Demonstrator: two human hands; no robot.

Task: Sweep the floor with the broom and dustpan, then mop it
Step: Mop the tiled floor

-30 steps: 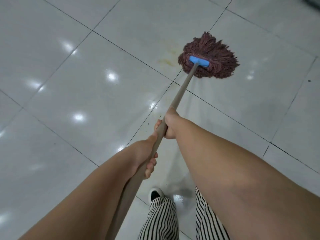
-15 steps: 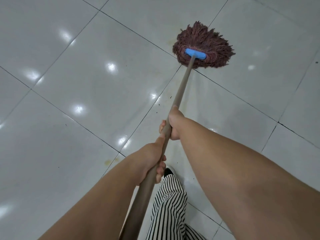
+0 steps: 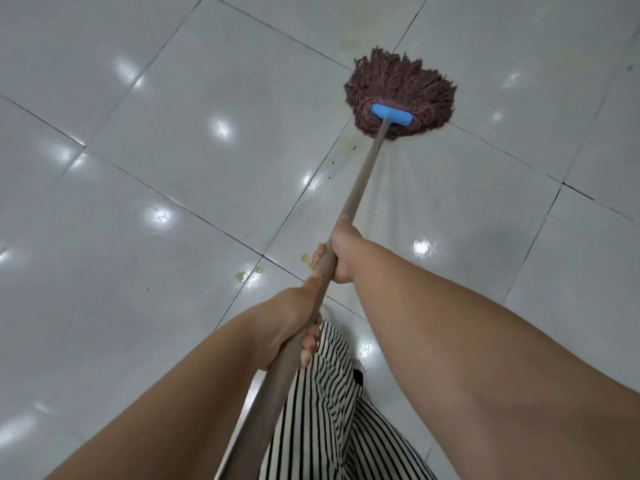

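Both our hands curl round the mop handle [image 3: 363, 181], right hand [image 3: 341, 252] just ahead of left hand [image 3: 294, 320], the mop head [image 3: 398, 88] resting on the floor [image 3: 173, 133] well beyond them.

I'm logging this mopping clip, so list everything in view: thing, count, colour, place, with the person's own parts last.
mop head: one, reddish-brown strings, on the floor at upper right, over a grout line
mop clamp: one, blue, on top of the strings where the handle joins
mop handle: one, grey-brown, slanting from the head down to the bottom edge
floor tiles: many, glossy white with dark grout lines, all around
yellowish spots: a few, on the tile left of the hands
striped trousers: one pair, black and white, bottom centre
shoe: one partly visible, dark, beside the trousers
left hand: one, grips the handle lower down
right hand: one, grips the handle higher up
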